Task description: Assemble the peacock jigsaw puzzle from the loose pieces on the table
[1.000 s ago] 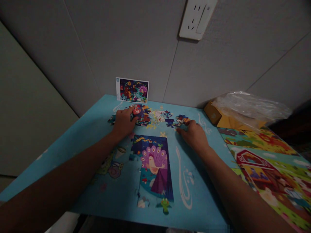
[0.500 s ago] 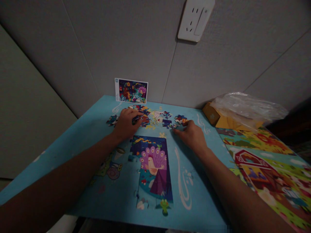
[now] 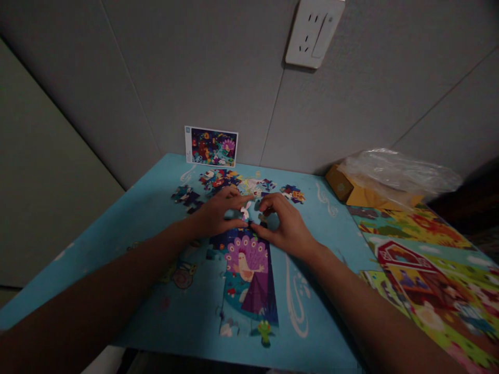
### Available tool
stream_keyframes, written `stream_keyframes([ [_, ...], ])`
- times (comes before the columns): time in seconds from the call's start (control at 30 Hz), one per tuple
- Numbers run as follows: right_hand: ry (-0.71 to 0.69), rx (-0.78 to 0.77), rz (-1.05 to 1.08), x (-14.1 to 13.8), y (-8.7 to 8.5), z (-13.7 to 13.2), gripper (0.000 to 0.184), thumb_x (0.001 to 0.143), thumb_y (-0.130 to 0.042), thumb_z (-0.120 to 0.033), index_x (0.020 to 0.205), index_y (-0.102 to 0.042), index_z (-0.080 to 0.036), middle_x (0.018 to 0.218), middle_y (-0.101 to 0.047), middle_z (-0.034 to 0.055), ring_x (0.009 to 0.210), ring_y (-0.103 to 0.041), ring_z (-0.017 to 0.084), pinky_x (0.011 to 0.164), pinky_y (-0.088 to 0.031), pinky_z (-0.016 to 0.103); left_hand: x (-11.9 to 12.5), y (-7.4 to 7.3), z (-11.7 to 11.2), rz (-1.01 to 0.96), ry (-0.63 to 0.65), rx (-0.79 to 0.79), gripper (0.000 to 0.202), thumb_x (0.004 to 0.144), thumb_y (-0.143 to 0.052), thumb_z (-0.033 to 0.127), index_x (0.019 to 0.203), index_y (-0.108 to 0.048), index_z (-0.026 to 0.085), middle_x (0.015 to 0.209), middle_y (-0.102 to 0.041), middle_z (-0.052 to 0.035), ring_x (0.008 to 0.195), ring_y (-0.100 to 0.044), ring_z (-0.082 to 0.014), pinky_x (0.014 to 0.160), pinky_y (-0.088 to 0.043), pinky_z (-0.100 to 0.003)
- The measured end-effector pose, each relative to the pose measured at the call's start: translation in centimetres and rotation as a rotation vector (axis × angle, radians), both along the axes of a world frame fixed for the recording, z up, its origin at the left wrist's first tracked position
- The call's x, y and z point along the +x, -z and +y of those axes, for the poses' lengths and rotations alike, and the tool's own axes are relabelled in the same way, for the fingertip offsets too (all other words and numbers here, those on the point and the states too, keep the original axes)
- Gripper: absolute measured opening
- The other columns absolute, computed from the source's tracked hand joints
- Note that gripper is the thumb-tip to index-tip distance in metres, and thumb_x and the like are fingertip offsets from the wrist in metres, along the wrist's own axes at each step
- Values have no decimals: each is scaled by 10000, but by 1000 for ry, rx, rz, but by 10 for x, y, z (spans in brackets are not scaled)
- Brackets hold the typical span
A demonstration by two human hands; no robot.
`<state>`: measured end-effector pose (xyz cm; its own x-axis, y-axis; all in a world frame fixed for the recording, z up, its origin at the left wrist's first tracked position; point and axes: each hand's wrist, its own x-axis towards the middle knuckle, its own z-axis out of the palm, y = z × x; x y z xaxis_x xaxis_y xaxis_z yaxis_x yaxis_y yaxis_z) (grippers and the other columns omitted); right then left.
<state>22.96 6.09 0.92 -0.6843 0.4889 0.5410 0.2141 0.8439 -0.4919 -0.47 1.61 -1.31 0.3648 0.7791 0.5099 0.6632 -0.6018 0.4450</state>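
Observation:
A puzzle piece with a white rabbit (image 3: 245, 212) is between my two hands, just above the far edge of the partly joined puzzle (image 3: 249, 275) with its purple peacock. My left hand (image 3: 220, 212) grips the piece from the left, thumb below and fingers above. From the right, my right hand (image 3: 283, 223) curls its thumb and fingers about the piece's other side; a small dark patch shows inside that grip. Loose puzzle pieces (image 3: 218, 179) lie in a cluster behind my hands, with more pieces (image 3: 293, 193) to the right and others (image 3: 185, 194) to the left.
A picture card (image 3: 213, 146) leans on the wall at the table's back. An orange box (image 3: 358, 192) under clear plastic wrap (image 3: 401, 169) stands at the back right. A farm-scene puzzle (image 3: 429, 280) lies on the right. A socket (image 3: 315, 34) is on the wall.
My hands have come together from the loose pieces to the puzzle's far edge. The rabbit piece now shows between them. My right hand has moved left and nearer.

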Motion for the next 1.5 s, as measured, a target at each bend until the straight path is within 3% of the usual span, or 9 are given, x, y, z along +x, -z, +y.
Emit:
stream_keyframes([
  [0.1,-37,5,0,-1,0,-1,234,833,-679,-233,985,-502,-221,1019,-572,65,888,-547,183,766,-487,323,2,1,-1,-16,33,-21,603,816,-752,306,1380,-546,256,1175,-542,-111,1143,-557,-241,976,-509,-410],
  [0.47,-60,22,12,0,0,0,226,843,-685,-214,981,-506,-217,1065,-569,78,940,-551,188,801,-488,326,1,-3,0,-13,43,42,428,794,-748,287,1193,-603,228,1020,-670,-77,1159,-532,-271,1032,-452,-458],
  [1.13,-48,30,32,-1,0,0,188,861,-675,-232,968,-520,-221,1084,-576,79,974,-560,194,821,-487,327,1,-5,0,12,22,57,380,797,-742,305,1137,-595,220,1034,-675,-70,1114,-557,-256,1006,-458,-431],
  [1.33,-51,40,34,-1,2,1,193,865,-679,-235,973,-521,-217,1092,-577,78,931,-559,178,803,-488,319,1,-5,0,13,36,66,240,812,-727,297,988,-586,213,1155,-665,-75,1118,-555,-242,1013,-452,-428],
  [1.5,-46,43,35,-1,3,1,200,857,-692,-226,975,-533,-204,1089,-577,83,904,-560,170,790,-493,310,1,-5,-2,22,23,56,320,799,-746,277,1068,-590,202,1128,-662,-78,1124,-549,-242,1002,-454,-416],
])
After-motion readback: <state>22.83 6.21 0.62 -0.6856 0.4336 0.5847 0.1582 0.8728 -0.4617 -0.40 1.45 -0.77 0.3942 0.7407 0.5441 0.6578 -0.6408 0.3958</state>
